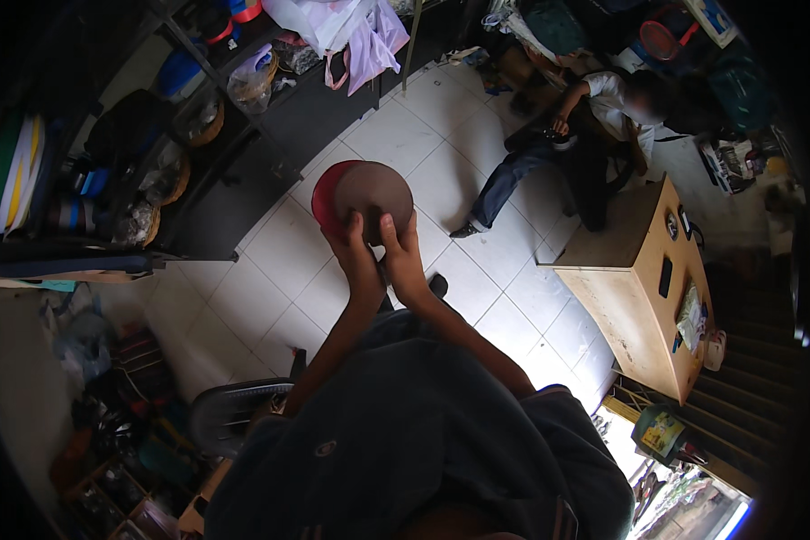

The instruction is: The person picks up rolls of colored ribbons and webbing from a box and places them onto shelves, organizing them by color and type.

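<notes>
Both my hands are raised in front of me over the tiled floor, close together. Between them is a flat round brown piece (378, 193), its face turned up toward me. A red round piece (325, 193) shows from behind its left side; whether the two are joined I cannot tell. My left hand (357, 258) grips the lower left edge, thumb on the brown face. My right hand (403, 256) grips the lower right edge, its thumb also on the face. The other fingers are mostly hidden underneath.
Dark shelves (234, 166) with baskets and bags stand at the left. A person (549, 153) sits at the far right, near a wooden desk (603, 306). A dark chair (234, 416) is close on my left, beside piled goods (135, 405).
</notes>
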Motion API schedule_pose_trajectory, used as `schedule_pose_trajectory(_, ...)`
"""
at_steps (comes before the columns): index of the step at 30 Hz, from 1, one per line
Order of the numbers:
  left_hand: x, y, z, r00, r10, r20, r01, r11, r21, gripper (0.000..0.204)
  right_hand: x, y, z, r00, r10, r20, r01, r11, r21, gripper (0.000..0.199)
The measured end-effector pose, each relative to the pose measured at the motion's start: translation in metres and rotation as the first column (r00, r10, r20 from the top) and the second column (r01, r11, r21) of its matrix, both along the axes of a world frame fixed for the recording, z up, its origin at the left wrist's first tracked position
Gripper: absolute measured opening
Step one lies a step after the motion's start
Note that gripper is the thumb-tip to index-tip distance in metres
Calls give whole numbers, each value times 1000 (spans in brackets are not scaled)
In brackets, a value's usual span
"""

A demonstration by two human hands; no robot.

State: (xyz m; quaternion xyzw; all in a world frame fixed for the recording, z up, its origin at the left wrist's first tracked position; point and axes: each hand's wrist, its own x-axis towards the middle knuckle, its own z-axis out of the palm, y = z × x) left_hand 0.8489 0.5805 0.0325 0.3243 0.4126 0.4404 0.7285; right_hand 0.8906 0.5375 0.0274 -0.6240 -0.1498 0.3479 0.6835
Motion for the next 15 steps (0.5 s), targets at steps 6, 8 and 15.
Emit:
schedule_pose_trajectory(6,-3,-7,-2,986,-121,-111,134,984,117,70,13,0,3,993,-64,-97,79,983,165,53)
schedule_pose_trajectory(8,-13,-5,-26,964,-218,-150,236,966,109,62,18,-5,5,991,-39,-129,59,985,161,54)
schedule_pose_trajectory(15,-62,35,-20,806,-411,-427,570,732,373,45,38,-17,3,990,43,-138,-15,981,196,59)
